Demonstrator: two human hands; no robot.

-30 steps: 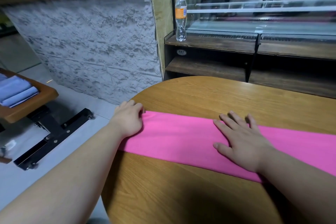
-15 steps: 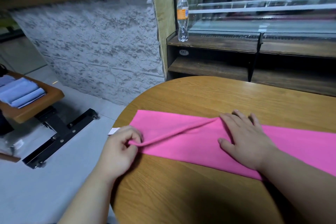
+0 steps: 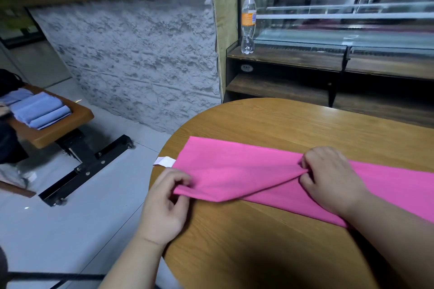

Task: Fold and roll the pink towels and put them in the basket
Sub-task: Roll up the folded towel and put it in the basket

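Observation:
A long pink towel (image 3: pixel 234 166) lies folded in a strip across the round wooden table (image 3: pixel 270 122), running off the right edge of the view. My left hand (image 3: pixel 166 204) pinches the towel's near left corner at the table's left rim and lifts it slightly. My right hand (image 3: pixel 328 178) pinches the cloth in the middle of the strip, so a raised crease runs between the two hands. A white label (image 3: pixel 165 161) sticks out at the towel's left end. No basket is in view.
A second wooden table (image 3: pixel 70 122) at the left carries folded blue cloths (image 3: pixel 38 110), with its black metal base (image 3: pixel 87 166) on the grey floor. Behind stand a stone-textured wall, a dark wooden shelf (image 3: pixel 305 58) and a plastic bottle (image 3: pixel 248 23).
Both hands lay flat on the towel a second ago. The left hand came toward me and took the near corner; the right hand has now closed into a pinch, gathering the cloth into a crease.

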